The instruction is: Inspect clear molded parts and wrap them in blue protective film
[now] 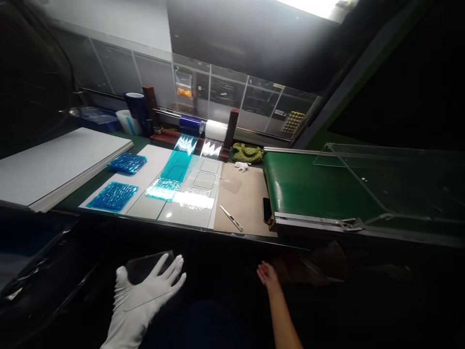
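My left hand (150,291), in a white glove, is below the table's front edge. It holds a thin, dark-looking clear plate (140,269) with rounded corners, thumb at one side and fingers spread along the other. My bare right hand (268,273) hangs below the edge farther right, fingers loosely curled and apart, with nothing visible in it. Above it on the table, a slim utility knife (231,218) lies on a brown sheet (250,201). Near the knife rests a clear rounded sheet (231,184).
Blue film-covered stacks (114,196) lie at left beside a thick white stack (54,165). A roll stand carries blue film (191,124) and clear film (216,130), both pulled forward. A phone (267,210) sits by a green conveyor belt (319,182) under a clear cover (410,184).
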Tool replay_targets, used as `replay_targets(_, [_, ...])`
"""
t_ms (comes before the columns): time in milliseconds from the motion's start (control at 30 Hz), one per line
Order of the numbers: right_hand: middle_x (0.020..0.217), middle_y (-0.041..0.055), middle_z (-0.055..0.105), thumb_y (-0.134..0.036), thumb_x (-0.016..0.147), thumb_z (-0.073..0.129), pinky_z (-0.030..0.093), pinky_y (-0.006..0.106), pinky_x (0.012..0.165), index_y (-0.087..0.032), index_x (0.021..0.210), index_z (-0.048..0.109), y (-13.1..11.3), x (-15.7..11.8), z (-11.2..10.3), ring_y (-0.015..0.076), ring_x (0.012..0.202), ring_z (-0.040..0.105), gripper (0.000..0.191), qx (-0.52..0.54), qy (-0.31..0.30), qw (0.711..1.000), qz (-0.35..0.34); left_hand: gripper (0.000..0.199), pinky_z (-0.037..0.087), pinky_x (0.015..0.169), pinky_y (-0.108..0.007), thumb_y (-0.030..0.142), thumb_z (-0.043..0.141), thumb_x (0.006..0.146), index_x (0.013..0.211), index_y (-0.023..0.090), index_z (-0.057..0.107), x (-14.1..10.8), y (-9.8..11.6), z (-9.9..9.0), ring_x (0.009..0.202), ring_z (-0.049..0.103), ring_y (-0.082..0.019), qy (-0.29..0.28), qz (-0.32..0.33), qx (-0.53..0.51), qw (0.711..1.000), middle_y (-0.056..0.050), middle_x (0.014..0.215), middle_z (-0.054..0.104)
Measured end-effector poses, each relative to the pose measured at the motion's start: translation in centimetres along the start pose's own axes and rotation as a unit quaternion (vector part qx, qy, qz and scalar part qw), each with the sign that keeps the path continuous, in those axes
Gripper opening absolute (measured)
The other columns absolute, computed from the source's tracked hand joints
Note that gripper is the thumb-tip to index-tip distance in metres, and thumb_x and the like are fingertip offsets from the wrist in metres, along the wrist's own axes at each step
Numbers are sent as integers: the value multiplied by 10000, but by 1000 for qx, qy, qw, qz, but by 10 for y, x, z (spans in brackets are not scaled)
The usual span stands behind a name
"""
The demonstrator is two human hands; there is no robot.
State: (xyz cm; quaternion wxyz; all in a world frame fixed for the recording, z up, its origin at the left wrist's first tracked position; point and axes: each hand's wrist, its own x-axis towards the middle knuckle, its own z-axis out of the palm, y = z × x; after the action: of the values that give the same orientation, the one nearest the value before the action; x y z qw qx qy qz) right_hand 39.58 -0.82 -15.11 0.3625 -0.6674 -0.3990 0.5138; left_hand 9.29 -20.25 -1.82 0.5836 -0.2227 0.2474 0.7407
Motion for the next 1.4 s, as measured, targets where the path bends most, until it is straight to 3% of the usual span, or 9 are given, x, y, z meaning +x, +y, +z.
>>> replay_targets(100, [770, 55, 666, -445, 659, 720, 542, 336, 647, -123, 900, 615, -5, -35, 42, 211, 722, 667, 416, -22, -70, 997, 35, 926, 297, 1017, -601, 660, 600, 668, 1408, 189, 303, 6, -1, 11, 1280, 386, -364, -19, -68, -18, 997, -224, 1369, 416])
replay_targets(200, [1022, 93, 672, -443, 678, 684, 502, 378, 874, -150, 1153, 548, -47, -74, 77, 237, 974, 636, 575, -83, -180, 975, -98, 905, 321, 990, -587, 646, 561, 724, 1428, 173, 246, 11, 2, 20, 1273, 388, -371, -68, -138, -14, 988, -236, 1392, 380])
replay_targets(367, [1361, 129, 476, -491, 739, 632, 320, 502, 1072, -187, 1408, 313, -141, -118, 123, 292, 1274, 419, 801, -301, -293, 797, -433, 942, 367, 951, -543, 684, 511, 741, 1442, 144, 187, 31, 20, 30, 1242, 415, -375, -130, -189, 15, 973, -251, 1405, 347])
replay_targets(467, [1427, 169, 379, -579, 706, 634, 225, 550, 1104, -135, 1459, 161, -168, -122, 153, 314, 1329, 332, 994, -355, -340, 708, -506, 989, 396, 921, -515, 757, 460, 714, 1437, 133, 204, 51, 33, 41, 1220, 434, -375, -163, -217, 23, 962, -250, 1387, 368])
replay_targets(567, [1450, 204, 322, -611, 644, 671, 184, 599, 1094, -94, 1468, 53, -177, -116, 185, 350, 1347, 279, 1152, -389, -365, 660, -529, 1002, 357, 971, -498, 779, 433, 707, 1423, 104, 244, 73, 45, 55, 1235, 417, -380, -210, -243, 10, 947, -247, 1358, 401])
replay_targets(733, [1428, 247, 334, -570, 639, 671, 164, 642, 1069, -69, 1464, -19, -186, -105, 227, 384, 1319, 315, 1186, -430, -372, 633, -525, 841, 379, 954, -467, 687, 393, 804, 1401, 104, 290, 105, 64, 71, 1177, 480, -360, -247, -264, -9, 932, -222, 1316, 462])
replay_targets(967, [1398, 228, 380, -483, 620, 671, 144, 605, 1094, -56, 1458, 0, -201, -81, 265, 349, 1283, 365, 1154, -466, -342, 629, -519, 734, 386, 958, -485, 580, 440, 842, 1406, 136, 288, 140, 94, 94, 1194, 475, -343, -185, -276, -26, 943, -196, 1293, 500])
replay_targets(1233, [1417, 225, 347, -373, 767, 575, 80, 589, 1097, -61, 1453, 14, -224, 37, 317, 326, 1336, 272, 939, -539, -156, 627, -540, 668, 293, 1006, -603, 488, 443, 865, 1408, 128, 297, 182, 131, 83, 1300, 359, -354, -82, -283, 4, 956, -227, 1361, 434])
replay_targets(1400, [1434, 224, 319, -421, 806, 558, 46, 612, 1079, -71, 1457, 53, -223, 94, 347, 333, 1346, 236, 896, -579, -137, 594, -542, 625, 327, 1012, -567, 469, 474, 861, 1374, 128, 371, 190, 147, 96, 1302, 364, -330, -52, -267, 26, 962, -199, 1352, 461])
